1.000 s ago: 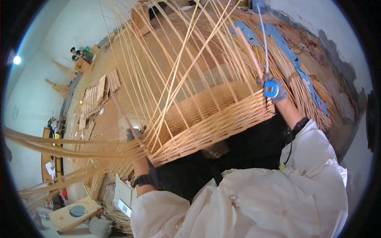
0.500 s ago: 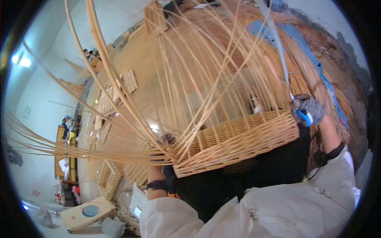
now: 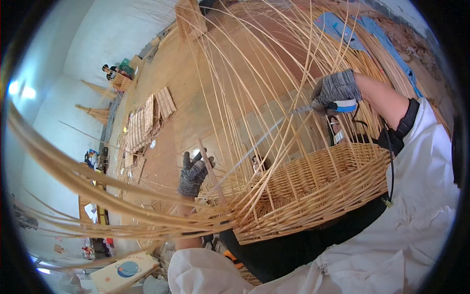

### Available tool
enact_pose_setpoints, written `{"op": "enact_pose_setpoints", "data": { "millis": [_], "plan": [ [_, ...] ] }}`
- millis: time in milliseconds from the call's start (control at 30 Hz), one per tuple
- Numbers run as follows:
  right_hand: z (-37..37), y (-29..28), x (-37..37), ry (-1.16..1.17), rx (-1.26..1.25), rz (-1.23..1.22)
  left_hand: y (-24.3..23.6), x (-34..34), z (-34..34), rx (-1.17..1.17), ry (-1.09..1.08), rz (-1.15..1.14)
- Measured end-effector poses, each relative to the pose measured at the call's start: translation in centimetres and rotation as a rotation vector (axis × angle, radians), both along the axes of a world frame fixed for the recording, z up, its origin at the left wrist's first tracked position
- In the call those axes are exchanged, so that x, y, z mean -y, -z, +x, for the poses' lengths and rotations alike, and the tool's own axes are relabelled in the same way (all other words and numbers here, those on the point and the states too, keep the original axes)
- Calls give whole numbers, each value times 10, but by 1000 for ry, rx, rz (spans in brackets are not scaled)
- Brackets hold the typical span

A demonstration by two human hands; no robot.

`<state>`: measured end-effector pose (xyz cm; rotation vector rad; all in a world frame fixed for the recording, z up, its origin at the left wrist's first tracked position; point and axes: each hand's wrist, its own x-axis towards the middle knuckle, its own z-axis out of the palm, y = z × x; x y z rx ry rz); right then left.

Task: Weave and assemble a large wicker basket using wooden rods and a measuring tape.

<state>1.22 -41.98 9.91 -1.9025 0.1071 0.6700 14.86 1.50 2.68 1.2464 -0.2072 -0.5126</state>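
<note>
A woven wicker basket [image 3: 313, 196] rests across my lap with long upright canes fanning from it. My right hand [image 3: 338, 90], in a grey glove, is closed on a blue-and-white tape measure [image 3: 342, 106] above the basket's right part. Its pale blade [image 3: 254, 147] runs down leftward to a thick wooden stick [image 3: 208, 166] at the basket's left end. My left hand [image 3: 191, 176], also gloved, has its fingers spread against or just beside that stick. A bundle of loose canes [image 3: 98, 191] sweeps out leftward from the basket.
Cane bundles [image 3: 391, 90] and blue cloth [image 3: 333, 27] lie at the right. Woven panels [image 3: 147, 117] lie on the tiled floor [image 3: 205, 108]. A seated person [image 3: 108, 72] is far back left. A cushion-like board with a planet picture [image 3: 125, 272] sits at lower left.
My right hand has swung leftward from the basket's right end, turning the tape from upright to diagonal. My left hand's fingers now show above the woven edge, and the basket has shifted right.
</note>
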Motion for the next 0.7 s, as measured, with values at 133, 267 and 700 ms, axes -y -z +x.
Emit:
{"op": "enact_pose_setpoints", "data": {
  "millis": [133, 267, 700],
  "plan": [
    [8, -3, 7, -4, -36, -242, 25, -16, 26, -66, -90, -162],
    [10, 6, 18, 66, -91, -83, 9, 12, 15, 17, 48, -45],
    [14, -21, 44, -117, 255, -642, 3, 9, 51, -85, -31, 415]
  ]
}}
